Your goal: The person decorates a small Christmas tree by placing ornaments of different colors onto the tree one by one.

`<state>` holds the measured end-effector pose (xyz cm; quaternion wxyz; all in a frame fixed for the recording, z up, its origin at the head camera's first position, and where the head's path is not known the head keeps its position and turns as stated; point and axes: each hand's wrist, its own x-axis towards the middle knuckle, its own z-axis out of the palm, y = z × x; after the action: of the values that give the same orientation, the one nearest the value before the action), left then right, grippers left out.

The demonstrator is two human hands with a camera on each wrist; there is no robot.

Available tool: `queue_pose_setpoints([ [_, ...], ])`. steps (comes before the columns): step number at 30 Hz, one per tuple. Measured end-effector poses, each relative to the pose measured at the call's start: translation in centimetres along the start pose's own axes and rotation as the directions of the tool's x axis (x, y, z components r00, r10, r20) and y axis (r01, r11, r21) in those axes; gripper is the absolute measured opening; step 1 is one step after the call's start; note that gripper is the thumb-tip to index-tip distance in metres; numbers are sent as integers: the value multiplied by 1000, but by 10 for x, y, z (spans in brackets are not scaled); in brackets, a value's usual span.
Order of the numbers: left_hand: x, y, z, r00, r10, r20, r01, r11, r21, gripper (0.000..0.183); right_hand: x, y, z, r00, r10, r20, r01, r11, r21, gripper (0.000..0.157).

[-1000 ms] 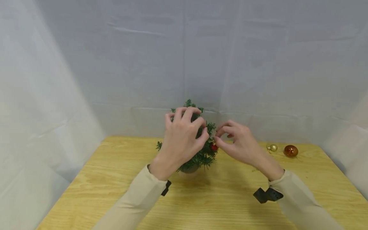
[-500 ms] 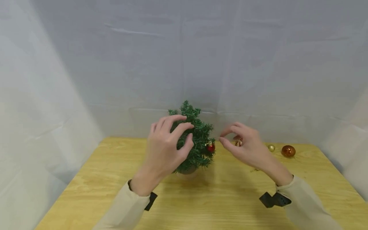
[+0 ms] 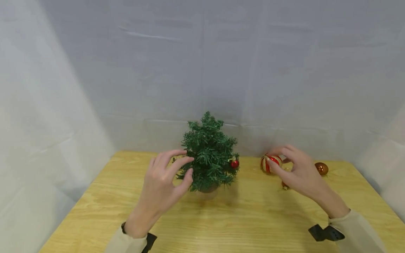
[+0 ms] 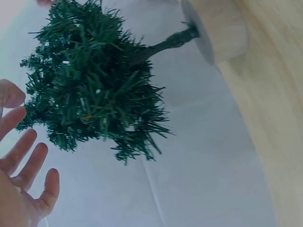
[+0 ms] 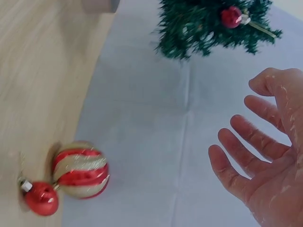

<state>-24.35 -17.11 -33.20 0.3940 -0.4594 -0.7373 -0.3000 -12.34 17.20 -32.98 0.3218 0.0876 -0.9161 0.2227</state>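
1 small green tree (image 3: 207, 149) stands on the counter (image 3: 205, 228), a red ball (image 3: 234, 163) hanging from its right side. I judge the tree light and springy, best held by its round base (image 4: 222, 33); the ball looks slick and fragile, so I'd pinch it gently at its cap (image 5: 245, 19). My left hand (image 3: 159, 186), fingers loosely curved, holds nothing beside the tree; my right hand (image 3: 302, 174), likewise curved and holding nothing, is near the striped ball (image 3: 265, 166). I can read no writing.
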Motion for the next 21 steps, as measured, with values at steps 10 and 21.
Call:
queue_pose_setpoints([
  [10,-19,-7,1,995,-30,91,32,999,-20,27,-19,31,4,1000,15,15,-14,998,-68,24],
  [21,-29,-10,4,993,-43,111,46,999,-25,31,-42,65,10,974,125,188,-89,978,-190,18],
])
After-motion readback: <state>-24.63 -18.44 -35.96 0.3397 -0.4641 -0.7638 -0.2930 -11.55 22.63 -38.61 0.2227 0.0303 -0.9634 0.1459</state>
